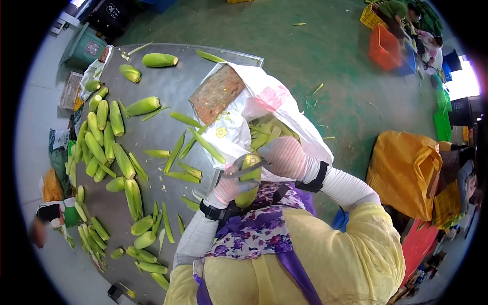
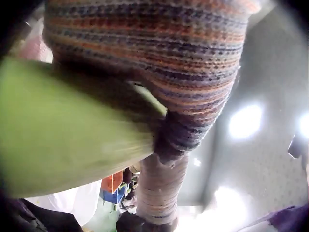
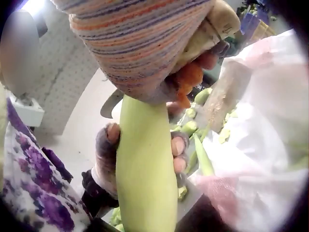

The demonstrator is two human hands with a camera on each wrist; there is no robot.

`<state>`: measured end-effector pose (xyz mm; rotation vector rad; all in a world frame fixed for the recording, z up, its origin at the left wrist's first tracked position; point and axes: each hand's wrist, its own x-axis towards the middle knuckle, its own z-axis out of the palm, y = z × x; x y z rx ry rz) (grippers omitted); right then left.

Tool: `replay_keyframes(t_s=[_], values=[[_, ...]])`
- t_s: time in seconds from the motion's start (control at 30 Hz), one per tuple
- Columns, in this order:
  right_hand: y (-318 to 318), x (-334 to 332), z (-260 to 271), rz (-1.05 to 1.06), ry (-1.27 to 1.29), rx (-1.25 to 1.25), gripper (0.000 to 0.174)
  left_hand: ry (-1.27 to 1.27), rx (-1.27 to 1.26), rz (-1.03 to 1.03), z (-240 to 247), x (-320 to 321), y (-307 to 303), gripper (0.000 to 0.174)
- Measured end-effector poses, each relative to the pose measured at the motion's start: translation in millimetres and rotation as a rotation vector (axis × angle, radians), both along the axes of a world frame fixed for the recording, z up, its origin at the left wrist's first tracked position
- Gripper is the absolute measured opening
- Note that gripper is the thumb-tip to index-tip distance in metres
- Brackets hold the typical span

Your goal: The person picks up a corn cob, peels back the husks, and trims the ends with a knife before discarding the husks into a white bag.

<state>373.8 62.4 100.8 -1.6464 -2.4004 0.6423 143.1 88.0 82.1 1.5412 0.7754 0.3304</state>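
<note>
Nearest the head camera: yellow top (image 1: 345, 254) with a purple floral apron (image 1: 254, 229) over it, white sleeves on both arms.

Left grip (image 1: 229, 188), in a striped knit glove, is clamped round a corn ear (image 1: 247, 197). The ear is held roughly upright, close to the chest, above the near edge of the bench (image 1: 168, 81). In the right wrist view the gloved fingers (image 3: 178, 150) wrap the ear (image 3: 145, 169) from behind. The left wrist view shows only glove and blurred green husk (image 2: 72, 135).

Right grip (image 1: 287, 157), same glove type, is closed on a knife (image 1: 243, 171). The blade lies across the upper part of the ear.

Just beyond the hands: an open white bag (image 1: 239, 107) with pale green trimmings inside. A reddish-brown board (image 1: 217, 94) rests on its far side.

Left of the bag, on the bench: loose husk strips (image 1: 183, 152), then a pile of corn ears (image 1: 104, 137) running along the far left edge.

Further out: green floor (image 1: 315, 51), a green bin (image 1: 84, 46) past the bench corner, a yellow sack (image 1: 404, 170) to the right, and an orange crate (image 1: 385, 48) farthest back.
</note>
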Motion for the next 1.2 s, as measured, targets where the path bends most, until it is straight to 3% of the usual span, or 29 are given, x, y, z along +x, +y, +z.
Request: replay_keyframes(t_s=[0.03,0.13,0.23,0.33,0.4,0.53,0.63,1.0,1.1,1.17,1.2], values=[[-1.2,-2.4,1.4,0.008,0.056,0.123,0.016,-0.023,-0.013,0.006,2.9,2.1,-1.6,0.065],[-1.5,-5.2,-3.9,0.055,0.067,0.144,0.016,-0.012,0.14,0.032,-15.9,-0.8,-8.6,0.058],[-3.2,-10.1,-7.6,0.054,0.043,0.099,0.015,0.138,0.408,-0.099,-20.2,-4.2,-10.2,0.052],[-11.2,4.5,-36.4,-0.034,-0.082,-0.128,0.015,0.07,-0.065,0.099,-29.3,-9.0,-19.0,0.05],[-21.0,21.3,-36.1,-0.085,-0.157,-0.237,0.015,0.131,-0.036,0.136,-31.2,-5.7,-24.3,0.048],[-32.7,24.4,-55.9,-0.134,-0.09,-0.158,0.016,0.076,-0.159,0.139,-42.5,-7.7,-27.3,0.043],[-34.0,25.0,-71.9,-0.219,-0.066,-0.174,0.012,0.138,0.014,0.052,-28.9,2.1,-23.9,0.042],[-36.4,27.1,-93.8,-0.275,0.071,-0.055,0.011,0.231,0.137,-0.11,-35.2,4.4,-20.6,0.05],[-36.0,27.9,-100.2,-0.271,0.071,-0.039,0.011,0.278,0.058,-0.071,-25.1,4.4,-20.4,0.052],[-32.3,30.2,-101.9,-0.259,0.009,-0.067,0.013,0.14,0.108,-0.034,-13.4,-5.9,-22.6,0.055],[-36.4,49.8,-110.9,-0.58,0.124,-0.254,0.017,0.073,0.134,-0.018,-3.4,-14.6,-23.1,0.056]])
